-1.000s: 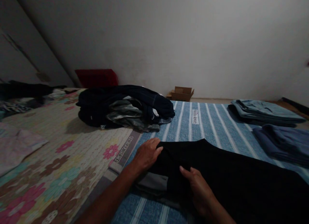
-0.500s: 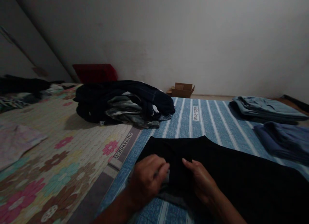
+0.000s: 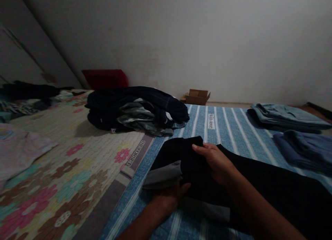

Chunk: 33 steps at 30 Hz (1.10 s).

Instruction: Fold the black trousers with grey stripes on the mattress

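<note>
A pair of black trousers [image 3: 249, 184] with grey panels lies across the blue striped bedsheet, its long part running off to the right. My right hand [image 3: 216, 162] pinches the far edge of a folded-over part, thumb on top. Close by on the near side, my left hand [image 3: 168, 198] grips the cloth below a grey panel [image 3: 164, 174]; its thumb shows, while most of its fingers are hidden by the fabric. Another grey strip [image 3: 207, 209] shows along the near edge of the trousers.
Beyond the trousers sits a heap of dark clothes [image 3: 140, 108]. Folded jeans [image 3: 287, 115] and a folded blue garment [image 3: 306, 150] lie at the right. A pale shirt [image 3: 20, 146] rests on the flowered sheet [image 3: 62, 188]. An open cardboard box [image 3: 197, 97] and red object [image 3: 105, 78] stand near the wall.
My right hand has moved forward to the trousers' far edge and grips a fold there. My left hand has lowered onto the near side, and the grey panels show more.
</note>
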Motion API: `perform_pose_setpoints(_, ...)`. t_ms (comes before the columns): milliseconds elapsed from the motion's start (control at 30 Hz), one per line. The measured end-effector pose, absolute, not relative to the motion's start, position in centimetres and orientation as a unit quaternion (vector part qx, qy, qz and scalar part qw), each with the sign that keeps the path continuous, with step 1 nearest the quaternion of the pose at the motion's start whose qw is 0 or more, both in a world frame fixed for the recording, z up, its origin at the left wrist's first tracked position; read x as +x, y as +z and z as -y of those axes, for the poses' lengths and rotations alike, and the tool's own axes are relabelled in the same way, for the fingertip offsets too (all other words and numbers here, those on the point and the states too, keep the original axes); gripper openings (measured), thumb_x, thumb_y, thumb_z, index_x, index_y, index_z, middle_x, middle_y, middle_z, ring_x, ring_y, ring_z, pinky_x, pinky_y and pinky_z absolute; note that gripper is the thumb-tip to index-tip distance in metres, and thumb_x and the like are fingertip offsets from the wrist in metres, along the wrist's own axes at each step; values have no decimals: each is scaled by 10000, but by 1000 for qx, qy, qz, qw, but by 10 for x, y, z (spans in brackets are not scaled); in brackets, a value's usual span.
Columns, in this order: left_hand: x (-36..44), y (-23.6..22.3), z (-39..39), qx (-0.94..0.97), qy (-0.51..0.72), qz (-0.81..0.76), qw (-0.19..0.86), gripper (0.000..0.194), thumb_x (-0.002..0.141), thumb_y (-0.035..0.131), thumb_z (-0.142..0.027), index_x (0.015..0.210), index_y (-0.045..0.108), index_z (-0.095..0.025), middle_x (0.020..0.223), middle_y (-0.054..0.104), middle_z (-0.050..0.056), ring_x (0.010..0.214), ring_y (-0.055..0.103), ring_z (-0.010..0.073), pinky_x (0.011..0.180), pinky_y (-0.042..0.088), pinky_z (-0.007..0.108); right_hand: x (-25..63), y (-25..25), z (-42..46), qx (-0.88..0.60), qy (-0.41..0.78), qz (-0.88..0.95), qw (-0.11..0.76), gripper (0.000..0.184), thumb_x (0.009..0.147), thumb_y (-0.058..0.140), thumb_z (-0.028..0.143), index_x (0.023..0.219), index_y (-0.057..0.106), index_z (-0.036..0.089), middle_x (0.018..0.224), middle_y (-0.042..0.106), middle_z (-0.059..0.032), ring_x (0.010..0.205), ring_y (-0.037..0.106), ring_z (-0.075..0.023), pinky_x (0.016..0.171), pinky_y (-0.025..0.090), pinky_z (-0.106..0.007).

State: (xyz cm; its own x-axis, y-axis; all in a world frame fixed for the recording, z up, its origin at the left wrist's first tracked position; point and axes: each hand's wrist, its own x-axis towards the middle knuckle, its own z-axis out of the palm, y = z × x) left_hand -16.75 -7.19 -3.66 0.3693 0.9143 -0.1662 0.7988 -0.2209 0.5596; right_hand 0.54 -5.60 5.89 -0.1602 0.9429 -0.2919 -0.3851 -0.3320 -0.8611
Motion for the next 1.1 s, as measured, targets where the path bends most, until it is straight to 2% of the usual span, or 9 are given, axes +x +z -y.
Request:
perform_pose_setpoints(100,-172,-42,66,738,154,-564,337,545,814,502,-477,1295,478,-222,1329,514,76,1318,324,291,1120,155,480,20,48,66,-450,685,308,482,205,737,690,323,775,616,135,679,644,-27,604,612,-155,556,462,-250)
perform_pose_setpoints(233,-178,-41,70,783,124,-505,341,366,841,469,-392,1153,596,-252,1171,632,52,1203,470,268,1071,284,445,33,34,79,-487,677,254,490,170,738,703,295,781,614,157,686,650,-8,588,609,-133,530,463,-222)
perform_pose_setpoints(400,-183,-28,100,869,161,-428,187,283,902,365,-239,1007,627,-222,918,690,53,859,628,183,781,485,290,32,36,78,-479,677,242,504,149,747,696,277,770,619,152,693,662,-20,564,602,-120,502,465,-204)
perform_pose_setpoints(533,-197,-4,117,898,263,-345,71,245,890,385,-139,743,577,-179,614,577,7,560,550,113,540,414,212,21,50,63,-448,693,280,490,170,775,655,293,784,620,127,671,652,-42,540,595,-130,494,483,-222)
perform_pose_setpoints(667,-227,24,104,841,330,-428,39,82,825,529,-200,744,540,-203,571,524,-44,495,504,95,509,387,204,0,70,44,-438,688,310,489,163,782,628,287,764,584,131,623,614,-29,501,569,-132,456,486,-243)
perform_pose_setpoints(700,-238,28,98,816,332,-471,52,40,788,579,-239,792,551,-211,602,548,-44,520,523,104,529,404,208,-6,74,39,-435,685,320,488,159,791,612,282,756,574,132,614,603,-26,500,566,-135,445,487,-248)
perform_pose_setpoints(867,-285,31,73,716,223,-602,273,555,535,758,-298,1054,580,-213,1002,653,49,895,607,239,756,472,283,-41,88,16,-423,680,362,476,119,823,556,243,770,558,136,659,594,-31,550,572,-152,431,513,-282)
perform_pose_setpoints(1000,-287,24,72,666,221,-604,377,439,575,690,-269,1003,619,-203,940,678,20,855,615,242,756,475,284,-76,93,-4,-413,688,371,468,91,830,556,222,784,537,145,696,587,-23,598,579,-144,455,536,-280)
perform_pose_setpoints(1100,-277,15,75,608,230,-633,420,318,602,659,-295,894,622,-174,786,683,9,701,622,208,616,476,260,-107,96,-18,-424,698,372,442,66,846,537,212,837,511,152,664,573,-7,545,593,-151,415,524,-274)
